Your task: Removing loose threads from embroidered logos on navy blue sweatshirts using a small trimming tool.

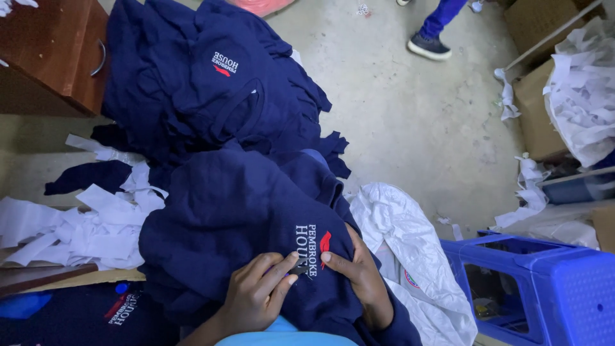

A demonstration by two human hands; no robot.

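A navy blue sweater [237,211] with a white and red embroidered chest emblem lies over my lap. My left hand [259,296] rests on it just below the emblem, fingertips pinching at something small and dark by the stitching. My right hand [359,275] grips the fabric at the emblem's right side, thumb next to the red mark. Both hands hold the cloth taut between them.
A pile of matching navy sweaters [211,77] lies beyond on the floor. White backing scraps [83,224] sit at left, a white plastic bag [410,250] and blue plastic stool [544,288] at right. A wooden cabinet [51,51] stands top left. Another person's shoe [429,46] is on the concrete.
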